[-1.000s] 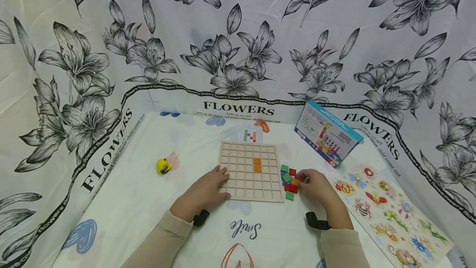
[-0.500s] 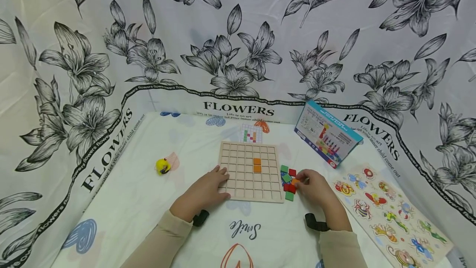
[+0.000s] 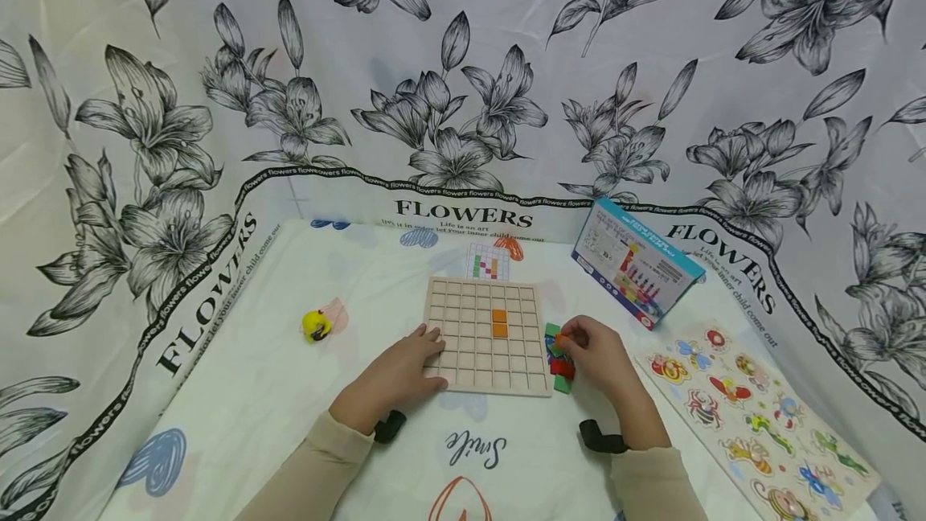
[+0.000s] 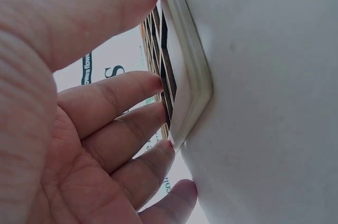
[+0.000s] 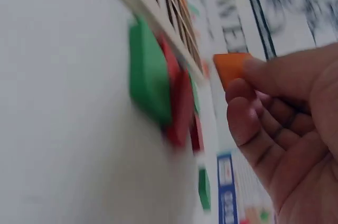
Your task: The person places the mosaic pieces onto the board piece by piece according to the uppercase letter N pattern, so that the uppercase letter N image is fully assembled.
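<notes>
A wooden grid board (image 3: 466,360) lies flat on the cloth, with two orange tiles (image 3: 499,324) one behind the other in its cells. At its left edge rests my left hand (image 3: 391,375), fingers extended; the left wrist view shows the fingertips (image 4: 153,81) against the board's side. My right hand (image 3: 599,356) pinches an orange square tile (image 5: 229,66) between thumb and finger, raised off the cloth. Below and beside it, right of the board, lie loose red tiles (image 3: 562,367) and green tiles (image 3: 562,383), partly hidden by the hand.
Behind the board lies a pattern card (image 3: 487,262) with coloured squares. A toy box (image 3: 637,264) stands at the back right. Farther right is a board of insect pictures (image 3: 752,416). A small yellow toy (image 3: 316,326) sits at left. Flower-printed cloth (image 3: 448,103) hangs behind.
My right hand has lifted the orange tile from the loose pile and moved slightly left and away from me, toward the board. The left hand has stayed at the board's edge.
</notes>
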A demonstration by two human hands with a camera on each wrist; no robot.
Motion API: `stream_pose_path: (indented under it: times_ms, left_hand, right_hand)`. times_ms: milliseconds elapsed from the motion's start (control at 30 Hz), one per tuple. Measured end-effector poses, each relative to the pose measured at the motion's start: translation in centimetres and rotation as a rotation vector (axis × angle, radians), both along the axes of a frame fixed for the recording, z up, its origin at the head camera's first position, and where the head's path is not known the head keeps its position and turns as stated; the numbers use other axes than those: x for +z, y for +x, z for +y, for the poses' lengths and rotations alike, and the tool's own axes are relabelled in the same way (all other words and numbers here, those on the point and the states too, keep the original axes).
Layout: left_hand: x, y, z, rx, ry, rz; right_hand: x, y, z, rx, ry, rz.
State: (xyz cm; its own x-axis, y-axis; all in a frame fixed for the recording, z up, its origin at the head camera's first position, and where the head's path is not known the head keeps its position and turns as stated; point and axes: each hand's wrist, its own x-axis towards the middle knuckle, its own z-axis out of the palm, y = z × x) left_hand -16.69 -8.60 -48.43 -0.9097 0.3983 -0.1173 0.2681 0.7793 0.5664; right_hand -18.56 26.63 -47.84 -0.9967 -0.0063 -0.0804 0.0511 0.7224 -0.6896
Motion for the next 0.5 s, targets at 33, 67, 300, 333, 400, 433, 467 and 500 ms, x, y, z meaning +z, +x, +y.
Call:
stream_pose_path:
  times_ms: [33, 67, 300, 333, 400, 433, 467, 500]
  left_hand:
    - [0.0, 0.0, 0.0, 0.0, -0.002, 0.003]
    - [0.0, 0.0, -0.1, 0.002, -0.003, 0.005]
    - [0.0, 0.0, 0.0, 0.008, -0.005, -0.002]
    - [0.1, 0.1, 0.0, 0.007, -0.003, -0.008]
    - [0.2, 0.2, 0.1, 0.003, -0.003, -0.013]
    - [0.2, 0.2, 0.2, 0.005, -0.003, -0.013]
    - [0.3, 0.3, 0.2, 0.008, -0.004, -0.014]
    - [0.3, 0.3, 0.2, 0.011, -0.004, -0.012]
  right_hand:
    - [0.1, -0.2, -0.8, 0.016, -0.008, 0.012]
    - [0.2, -0.4, -1.6, 0.039, -0.017, 0.016]
    - [-0.2, -2.0, -6.3, 0.183, 0.0, 0.04]
    - [-0.4, -2.1, -6.7, 0.189, -0.002, 0.047]
    - [-0.6, -2.5, -7.3, 0.197, -0.007, 0.057]
    - [-0.7, -2.7, -7.5, 0.198, -0.006, 0.063]
    - [-0.8, -2.8, -7.6, 0.201, -0.002, 0.069]
    - [-0.9, -3.0, -7.8, 0.202, 0.0, 0.071]
